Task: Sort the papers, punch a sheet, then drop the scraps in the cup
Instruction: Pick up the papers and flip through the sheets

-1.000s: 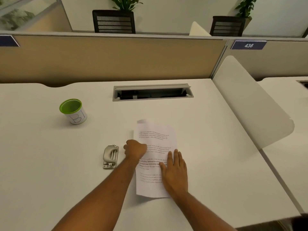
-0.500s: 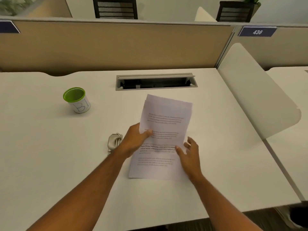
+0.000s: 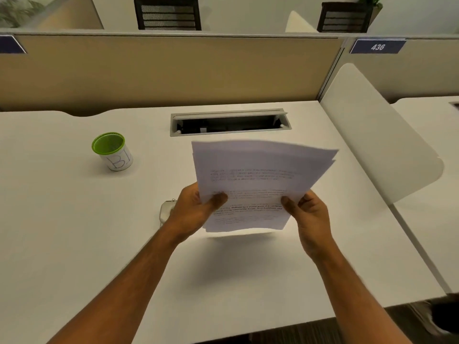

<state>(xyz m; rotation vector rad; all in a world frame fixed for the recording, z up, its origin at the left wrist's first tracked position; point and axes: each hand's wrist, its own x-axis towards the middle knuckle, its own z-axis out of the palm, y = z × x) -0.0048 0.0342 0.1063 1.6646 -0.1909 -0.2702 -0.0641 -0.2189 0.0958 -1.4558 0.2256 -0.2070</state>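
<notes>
A small stack of printed white papers [image 3: 255, 175] is held up off the white desk [image 3: 74, 244], tilted toward me, its top edges fanned apart at the right. My left hand [image 3: 196, 207] grips the stack's lower left edge, thumb on the front. My right hand [image 3: 308, 214] grips the lower right edge the same way. A metal hole punch [image 3: 166, 210] lies on the desk just left of my left hand, mostly hidden behind it. A white cup with a green rim [image 3: 111, 151], marked in blue pen, stands at the left rear of the desk.
An open cable tray slot [image 3: 229, 122] is set in the desk behind the papers. A tan partition [image 3: 161, 73] closes the back. A white curved divider [image 3: 380, 150] stands along the right edge, with another desk beyond it.
The papers lay flat on the desk under both hands; now both hands have lifted the stack clear of the surface and tilted it up.
</notes>
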